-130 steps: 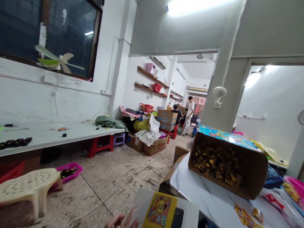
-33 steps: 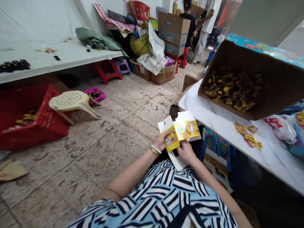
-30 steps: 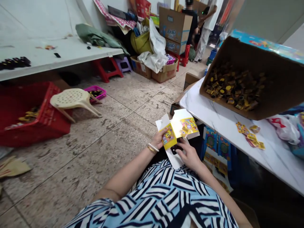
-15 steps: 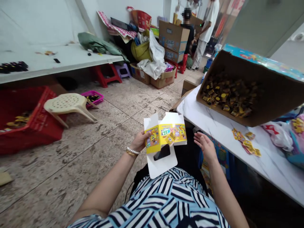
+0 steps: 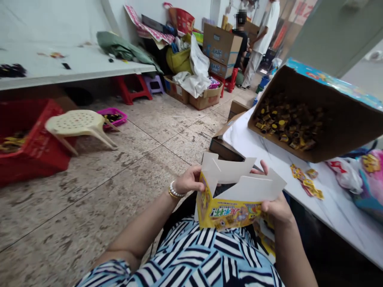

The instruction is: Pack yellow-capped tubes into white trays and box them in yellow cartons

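Note:
A yellow printed cardboard box with raised white flaps is held above my lap, its top open toward me. My left hand grips its left end, thumb on the yellow side. At the right end, my right hand clasps the box with the thumb in front and fingers behind the flaps. Part of the right hand's fingers is hidden by the card. On the white table to the right lie several small yellow packets.
A big carton lies tipped on the marbled table, holding many small yellow-and-dark pieces. A cream stool and a red crate stand at left. Stacked cartons and two people are at the back.
The flattened box has been opened out into a box shape and turned. My right hand, empty before, has come onto its right end. The view has shifted slightly.

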A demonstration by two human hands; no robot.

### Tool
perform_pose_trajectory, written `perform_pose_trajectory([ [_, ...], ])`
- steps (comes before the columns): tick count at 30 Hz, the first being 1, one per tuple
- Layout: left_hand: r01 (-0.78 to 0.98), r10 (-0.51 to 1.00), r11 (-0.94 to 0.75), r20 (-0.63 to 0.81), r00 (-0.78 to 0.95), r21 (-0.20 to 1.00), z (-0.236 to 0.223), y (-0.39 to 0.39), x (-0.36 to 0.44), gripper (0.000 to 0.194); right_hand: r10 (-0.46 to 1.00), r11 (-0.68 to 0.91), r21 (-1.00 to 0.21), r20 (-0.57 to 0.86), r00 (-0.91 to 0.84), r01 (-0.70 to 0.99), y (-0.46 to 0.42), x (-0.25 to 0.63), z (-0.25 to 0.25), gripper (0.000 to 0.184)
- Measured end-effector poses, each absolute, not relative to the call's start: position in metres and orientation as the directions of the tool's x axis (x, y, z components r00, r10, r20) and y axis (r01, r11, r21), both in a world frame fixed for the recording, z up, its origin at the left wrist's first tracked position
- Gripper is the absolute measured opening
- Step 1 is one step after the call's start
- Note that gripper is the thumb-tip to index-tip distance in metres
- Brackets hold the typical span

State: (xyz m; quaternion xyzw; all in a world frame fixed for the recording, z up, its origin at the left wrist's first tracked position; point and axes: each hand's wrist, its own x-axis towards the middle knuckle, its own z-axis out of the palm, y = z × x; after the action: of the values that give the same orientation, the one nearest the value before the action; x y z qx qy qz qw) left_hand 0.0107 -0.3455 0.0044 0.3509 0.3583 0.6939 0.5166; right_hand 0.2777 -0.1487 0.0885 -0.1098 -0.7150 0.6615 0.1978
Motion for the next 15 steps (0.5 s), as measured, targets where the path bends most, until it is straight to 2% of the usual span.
perform_pose_trajectory([
  [4,-0.494,0.972,-0.229,0.171,-0.159,0.839,0.019,-0.331,0.020,0.096,0.513,0.115,-0.986,0.159,-0.844,-0.116,-0.150,0.288,0.085,0.133],
  [6,-0.492,0.968,-0.250,0.208,-0.141,0.834,0.028,-0.325,0.020,0.102,0.552,0.145,-0.980,0.192,-0.812,-0.133,-0.150,0.286,0.085,0.134],
  [12,-0.463,0.967,-0.245,0.179,-0.183,0.852,0.047,-0.308,0.013,0.097,0.672,0.225,-0.965,0.253,-0.696,-0.133,-0.157,0.279,0.083,0.135],
  [15,-0.473,0.957,-0.264,0.166,-0.238,0.841,0.046,-0.308,0.014,0.088,0.672,0.214,-0.970,0.232,-0.703,-0.115,-0.171,0.282,0.068,0.133],
])
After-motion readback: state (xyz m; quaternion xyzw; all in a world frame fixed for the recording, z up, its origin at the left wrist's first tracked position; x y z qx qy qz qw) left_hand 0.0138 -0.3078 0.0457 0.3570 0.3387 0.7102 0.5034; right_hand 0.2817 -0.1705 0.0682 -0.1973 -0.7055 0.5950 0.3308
